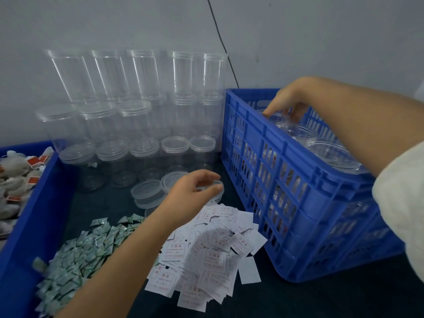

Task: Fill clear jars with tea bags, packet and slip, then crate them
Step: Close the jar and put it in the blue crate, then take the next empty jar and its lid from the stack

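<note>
Right hand inside the blue crate at right, fingers curled round a filled jar's rim. Left hand pinching a clear lid. Light, slippery plastic; best gripped at the rim.

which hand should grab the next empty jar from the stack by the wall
Left, probably. The left hand holds a loose lid just in front of the empty jars, while the right hand is over in the blue crate at a jar.
</note>
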The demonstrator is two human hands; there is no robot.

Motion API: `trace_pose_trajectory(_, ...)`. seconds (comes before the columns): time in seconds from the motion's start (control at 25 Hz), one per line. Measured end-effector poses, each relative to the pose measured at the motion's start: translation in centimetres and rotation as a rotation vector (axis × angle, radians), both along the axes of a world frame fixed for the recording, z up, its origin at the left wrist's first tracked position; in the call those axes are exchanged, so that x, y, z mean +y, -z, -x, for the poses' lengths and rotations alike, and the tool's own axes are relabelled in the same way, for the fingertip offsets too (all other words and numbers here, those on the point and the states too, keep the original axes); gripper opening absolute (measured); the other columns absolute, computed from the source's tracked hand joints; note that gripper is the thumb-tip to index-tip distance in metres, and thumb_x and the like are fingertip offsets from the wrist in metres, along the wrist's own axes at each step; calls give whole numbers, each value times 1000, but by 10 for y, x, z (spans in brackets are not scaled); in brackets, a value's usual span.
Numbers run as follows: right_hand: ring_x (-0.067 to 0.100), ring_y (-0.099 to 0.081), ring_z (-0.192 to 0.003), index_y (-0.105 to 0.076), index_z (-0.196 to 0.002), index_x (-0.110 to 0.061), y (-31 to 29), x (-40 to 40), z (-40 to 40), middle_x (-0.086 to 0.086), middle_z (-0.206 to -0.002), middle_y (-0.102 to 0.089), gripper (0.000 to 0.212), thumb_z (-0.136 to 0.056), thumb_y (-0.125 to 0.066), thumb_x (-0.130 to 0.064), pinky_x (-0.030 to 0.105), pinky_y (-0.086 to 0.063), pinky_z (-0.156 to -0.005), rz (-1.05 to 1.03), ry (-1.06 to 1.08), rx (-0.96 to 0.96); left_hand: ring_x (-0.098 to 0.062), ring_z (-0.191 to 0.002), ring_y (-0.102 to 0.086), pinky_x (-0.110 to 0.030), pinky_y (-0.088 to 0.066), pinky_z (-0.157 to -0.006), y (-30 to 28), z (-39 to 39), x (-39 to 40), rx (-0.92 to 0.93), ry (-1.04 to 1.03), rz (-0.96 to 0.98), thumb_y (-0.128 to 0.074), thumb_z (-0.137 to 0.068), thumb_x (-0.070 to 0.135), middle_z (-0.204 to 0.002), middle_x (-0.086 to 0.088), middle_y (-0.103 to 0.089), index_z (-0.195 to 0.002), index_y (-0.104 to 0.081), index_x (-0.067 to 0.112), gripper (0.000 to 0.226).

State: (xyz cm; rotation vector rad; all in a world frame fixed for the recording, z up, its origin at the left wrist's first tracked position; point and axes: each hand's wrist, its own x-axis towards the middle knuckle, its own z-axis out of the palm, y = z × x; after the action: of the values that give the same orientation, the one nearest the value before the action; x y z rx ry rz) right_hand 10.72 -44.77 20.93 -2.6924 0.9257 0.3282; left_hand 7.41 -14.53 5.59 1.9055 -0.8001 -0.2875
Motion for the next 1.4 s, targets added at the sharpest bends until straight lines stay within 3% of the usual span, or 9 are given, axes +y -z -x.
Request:
trace_pose_trajectory(0.16,36,-68,-94,-35,-150,-30,0,-4,2,15,-134,-46,93,-73,-72,-68,45,-58,-86,-26,11,-17,14,-98,-56,-14,-43,-85,5,2,-2,-6,23,-32,-62,-87,36,-102,24,-63,-95,-58,45,13)
trace_pose_trajectory(0.36,38,-60,-104,-27,-154,-26,-7,-4,9,17,-149,-40,102,-73,-68,-73,44,-52,-87,-46,21,-62,15,-95,-56,-14,-44,-84,6,2,2,-15,25,-49,-62,-87,36,-99,26,-63,-93,-58,45,12)
trace_pose_trajectory(0.56,37,-52,-125,-30,-153,-18,-48,35,10,15,-151,-41,95,-80,-65,-67,47,-46,-103,74,-94,-185,9,-99,-56,-15,-43,-82,-7,0,10,-49,7,-44,-63,-87,34,-104,22,-62,-102,-60,38,16)
trace_pose_trajectory(0.72,31,-55,-117,-35,-150,-13,-66,101,-11,14,-150,-43,83,-87,-63,-58,41,-49,-91,127,-354,-334,6,-98,-57,-12,-44,-79,-31,-4,31,-113,-46,-64,-64,-87,32,-105,18,-63,-107,-61,31,20)
trace_pose_trajectory(0.8,30,-56,-112,-43,-145,-9,-59,139,-30,13,-145,-49,76,-89,-62,-56,40,-49,-88,184,-467,-391,0,-102,-58,-19,-47,-87,-46,-11,52,-161,-91,-99,-64,-87,32,-109,14,-64,-111,-61,29,24)
trace_pose_trajectory(0.92,34,-48,-130,-47,-144,-8,-41,192,-67,13,-147,-49,77,-89,-60,-60,40,-40,-103,241,-564,-459,-5,-106,-58,-26,-47,-94,-58,-24,98,-191,-187,-121,-63,-88,30,-113,9,-64,-117,-61,24,30)
trace_pose_trajectory(1.04,32,-39,-140,-38,-150,-11,-13,228,-107,11,-155,-39,87,-85,-63,-63,35,-34,-110,100,-562,-513,-1,-103,-58,-21,-46,-92,-51,-35,141,-211,-284,-106,-63,-88,29,-110,12,-63,-113,-61,26,25)
trace_pose_trajectory(1.2,34,-48,-130,-36,-148,-11,35,246,-150,14,-148,-45,95,-78,-68,-67,38,-41,-102,35,-520,-524,13,-98,-55,-8,-44,-85,-29,-39,174,-204,-334,-53,-62,-89,28,-105,23,-62,-106,-59,36,19)
trace_pose_trajectory(1.4,34,-44,-135,-34,-150,-15,58,251,-173,13,-155,-38,97,-77,-65,-72,43,-40,-106,57,-509,-505,10,-100,-55,-17,-45,-91,-10,-44,184,-181,-360,-30,-61,-89,28,-106,21,-62,-106,-60,36,19)
